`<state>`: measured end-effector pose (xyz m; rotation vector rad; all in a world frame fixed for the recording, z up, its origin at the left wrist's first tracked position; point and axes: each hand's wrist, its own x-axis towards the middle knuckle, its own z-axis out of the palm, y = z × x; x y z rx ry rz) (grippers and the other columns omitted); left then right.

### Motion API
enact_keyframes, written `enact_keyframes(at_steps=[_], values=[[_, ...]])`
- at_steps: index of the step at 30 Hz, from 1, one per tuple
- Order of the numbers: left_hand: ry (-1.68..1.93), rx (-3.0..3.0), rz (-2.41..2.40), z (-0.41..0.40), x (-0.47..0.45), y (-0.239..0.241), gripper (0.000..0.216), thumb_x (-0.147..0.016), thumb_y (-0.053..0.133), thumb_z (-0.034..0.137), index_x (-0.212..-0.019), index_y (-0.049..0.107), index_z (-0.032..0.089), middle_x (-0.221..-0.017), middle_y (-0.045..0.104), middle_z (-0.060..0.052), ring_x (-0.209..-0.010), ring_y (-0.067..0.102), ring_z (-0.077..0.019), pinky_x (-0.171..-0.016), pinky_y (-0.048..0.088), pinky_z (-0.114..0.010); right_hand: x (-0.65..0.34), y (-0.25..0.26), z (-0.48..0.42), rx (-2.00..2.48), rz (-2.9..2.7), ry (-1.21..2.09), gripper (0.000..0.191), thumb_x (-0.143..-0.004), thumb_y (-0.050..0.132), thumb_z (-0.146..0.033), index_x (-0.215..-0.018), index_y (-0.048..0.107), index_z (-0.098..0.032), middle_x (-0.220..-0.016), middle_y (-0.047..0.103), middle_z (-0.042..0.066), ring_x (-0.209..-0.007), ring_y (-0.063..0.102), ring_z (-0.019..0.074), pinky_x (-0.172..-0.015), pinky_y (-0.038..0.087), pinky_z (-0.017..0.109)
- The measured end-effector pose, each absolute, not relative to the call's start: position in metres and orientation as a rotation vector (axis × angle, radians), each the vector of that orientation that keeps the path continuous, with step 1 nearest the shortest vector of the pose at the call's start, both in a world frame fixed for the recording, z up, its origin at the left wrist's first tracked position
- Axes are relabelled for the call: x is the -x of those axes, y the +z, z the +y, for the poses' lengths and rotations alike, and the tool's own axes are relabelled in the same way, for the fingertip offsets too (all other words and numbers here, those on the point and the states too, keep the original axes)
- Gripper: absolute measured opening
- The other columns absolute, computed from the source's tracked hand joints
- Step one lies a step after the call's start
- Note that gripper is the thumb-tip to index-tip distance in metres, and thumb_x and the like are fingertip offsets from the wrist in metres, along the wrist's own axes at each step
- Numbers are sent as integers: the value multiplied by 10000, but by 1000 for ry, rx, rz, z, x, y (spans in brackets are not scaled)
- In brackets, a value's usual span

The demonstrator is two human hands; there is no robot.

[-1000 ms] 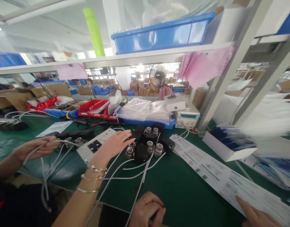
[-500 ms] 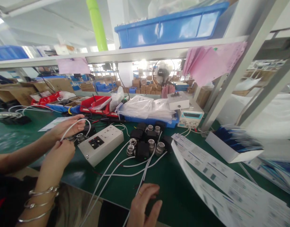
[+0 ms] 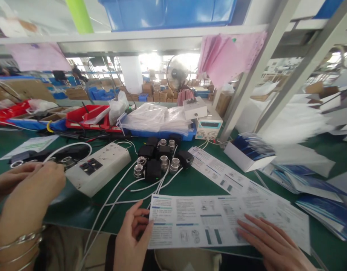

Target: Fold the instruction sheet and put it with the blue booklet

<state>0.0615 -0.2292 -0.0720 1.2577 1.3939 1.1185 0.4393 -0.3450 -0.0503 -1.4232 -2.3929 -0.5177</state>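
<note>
A printed leaflet [image 3: 207, 222] lies unfolded on the green bench right in front of me. My left hand [image 3: 130, 237] pinches its left edge between thumb and fingers. My right hand [image 3: 275, 244] rests flat on its right part, fingers stretched out and apart. Just beyond the sheet sits a cluster of black adapters with metal threaded fittings [image 3: 159, 162], and white cables [image 3: 125, 192] run from them toward me.
At the left, a co-worker's hands [image 3: 32, 184], bracelets on one wrist, handle a white cable beside a white switch box [image 3: 97, 171]. More leaflets [image 3: 227, 175], a box of blue booklets [image 3: 246, 150], a small power supply [image 3: 208, 128], bagged parts and red trays lie further back.
The leaflet has swung from the right to lie flat in front of me. My left hand now grips its edge and my right hand lies on it. The co-worker's hands dropped lower.
</note>
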Motion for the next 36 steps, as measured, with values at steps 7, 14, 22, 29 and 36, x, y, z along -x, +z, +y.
enact_keyframes(at_steps=[7, 14, 22, 29, 36], values=[[1126, -1470, 1452, -238, -72, -66, 578, -851, 699, 474, -1327, 535, 190, -1032, 670, -60, -777, 703, -162, -731, 647, -305, -375, -38, -310, 1397, -2213, -254, 452, -974, 448, -116, -1386, 603, -216, -1445, 574, 54, -1318, 560, 249, -1037, 562, 407], [1139, -1528, 1528, -235, -63, -53, 481, -863, 680, 512, -1224, 622, 199, -933, 688, -39, -739, 700, -162, -656, 626, -254, -336, -63, -292, 1391, -2451, -166, 475, -885, 581, -145, -1355, 629, -188, -1451, 562, 76, -1253, 603, 338, -898, 622, 495], [1043, -1973, 1075, -230, -89, -30, 377, -1056, 384, 382, -1238, 709, 322, -1316, 691, -31, -1233, 651, -195, -1068, 557, -342, -331, -59, -290, 1394, -2400, -3, 454, -908, 604, -112, -1336, 631, -262, -1421, 598, 43, -1123, 644, 323, -862, 610, 488], [714, -2199, 744, -220, -102, -19, 514, -1077, 214, 419, -1408, 601, 346, -1457, 618, -14, -1442, 498, -216, -1236, 398, -484, -337, -47, -288, 1368, -2429, 157, 455, -934, 539, -89, -1359, 617, -232, -1402, 613, 75, -1215, 613, 281, -973, 573, 421], [724, -2408, 837, -211, -106, -45, 468, -1017, 438, 174, -1445, 551, 326, -1490, 588, -13, -1450, 484, -194, -1243, 376, -462, -345, -46, -279, 1354, -2399, 213, 521, -894, 497, -33, -1354, 626, -240, -1438, 584, 58, -1349, 528, 257, -1102, 493, 440]])
